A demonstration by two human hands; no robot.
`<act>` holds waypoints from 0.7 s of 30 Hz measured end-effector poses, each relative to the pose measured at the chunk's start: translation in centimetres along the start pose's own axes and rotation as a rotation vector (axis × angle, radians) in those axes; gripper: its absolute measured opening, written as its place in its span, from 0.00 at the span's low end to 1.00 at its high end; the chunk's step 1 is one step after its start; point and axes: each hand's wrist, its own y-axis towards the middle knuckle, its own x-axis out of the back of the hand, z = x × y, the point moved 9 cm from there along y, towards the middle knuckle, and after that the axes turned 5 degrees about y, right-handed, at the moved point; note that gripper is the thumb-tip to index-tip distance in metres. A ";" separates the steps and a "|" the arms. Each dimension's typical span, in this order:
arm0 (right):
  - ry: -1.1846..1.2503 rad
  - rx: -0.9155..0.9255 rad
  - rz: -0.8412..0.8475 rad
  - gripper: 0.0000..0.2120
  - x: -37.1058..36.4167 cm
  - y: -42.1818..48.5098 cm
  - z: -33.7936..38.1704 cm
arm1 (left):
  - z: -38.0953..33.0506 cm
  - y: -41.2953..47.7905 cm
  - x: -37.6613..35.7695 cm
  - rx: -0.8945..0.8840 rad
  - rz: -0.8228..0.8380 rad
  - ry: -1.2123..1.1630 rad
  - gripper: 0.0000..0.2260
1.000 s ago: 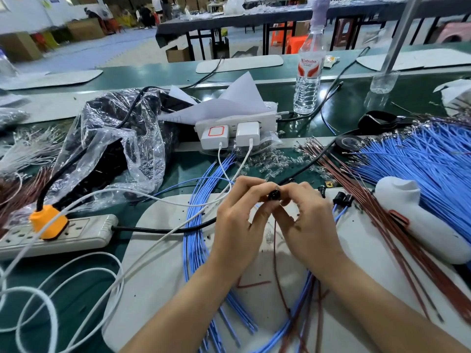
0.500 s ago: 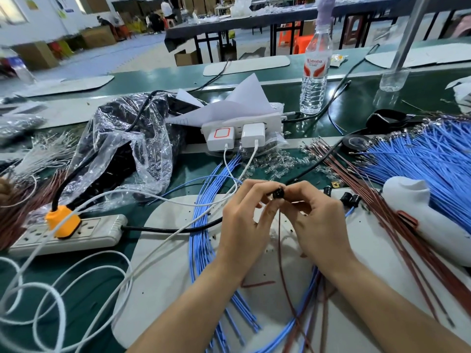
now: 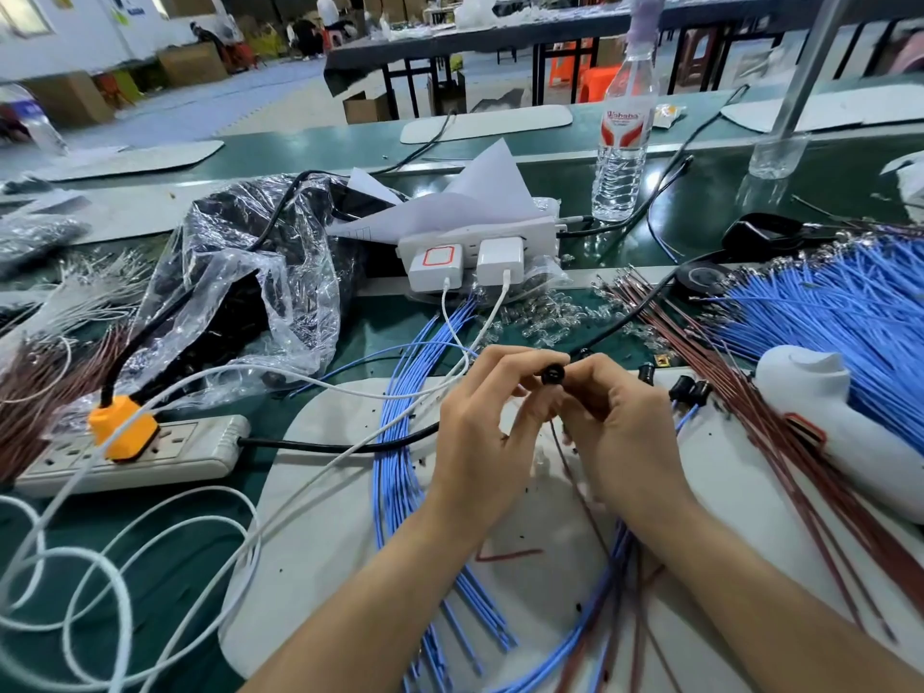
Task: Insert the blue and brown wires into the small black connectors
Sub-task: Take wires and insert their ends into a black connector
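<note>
- Left hand [image 3: 480,427]: thumb and forefinger are closed in a pinch on a small black connector [image 3: 553,375]; the other fingers are curled beneath.
- Right hand [image 3: 620,442]: fingers are curled and the fingertips pinch the same connector from its right side.
- The connector is held above the white mat [image 3: 310,492], between the two hands, with its round opening facing the camera.
- Brown wire [image 3: 575,472]: one thin strand hangs from between the hands down to the mat. Its upper end is hidden by the fingers, so seating cannot be told.
- Blue wires [image 3: 400,442]: a bundle lies across the mat just left of the left hand.
- Loose black connectors [image 3: 690,390] lie near the mat's far right edge, beside a spread of brown wires [image 3: 750,402].
- Power strip [image 3: 150,452] with an orange plug [image 3: 122,427] lies well to the left.
</note>
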 end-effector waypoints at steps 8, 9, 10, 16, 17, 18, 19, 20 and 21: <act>-0.101 0.089 0.030 0.07 -0.1 0.0 0.3 | -0.5 -0.2 -0.3 -0.021 0.038 -0.121 0.09; -0.097 0.093 0.037 0.06 -0.1 -0.1 0.3 | -0.4 -0.2 -0.3 -0.015 0.041 -0.137 0.09; -0.088 0.092 0.044 0.05 -0.2 0.0 0.4 | -0.3 -0.2 -0.3 -0.009 0.044 -0.147 0.09; -0.049 0.073 0.027 0.13 -0.1 -0.1 0.6 | 0.3 -0.3 -0.4 0.049 0.040 -0.209 0.09; -0.028 0.055 0.021 0.14 -0.1 0.0 0.5 | 0.7 -0.3 -0.4 0.086 0.037 -0.234 0.09; -0.008 0.034 0.016 0.14 0.0 0.0 0.3 | 1.1 -0.4 -0.5 0.122 0.039 -0.259 0.09; 0.000 0.021 0.014 0.13 0.0 0.1 0.2 | 1.4 -0.4 -0.6 0.146 0.043 -0.275 0.10; -0.005 0.017 0.015 0.14 0.0 0.1 0.2 | 1.5 -0.4 -0.6 0.153 0.048 -0.278 0.10; -0.014 0.017 0.017 0.14 0.0 0.2 0.2 | 1.4 -0.4 -0.6 0.147 0.054 -0.270 0.10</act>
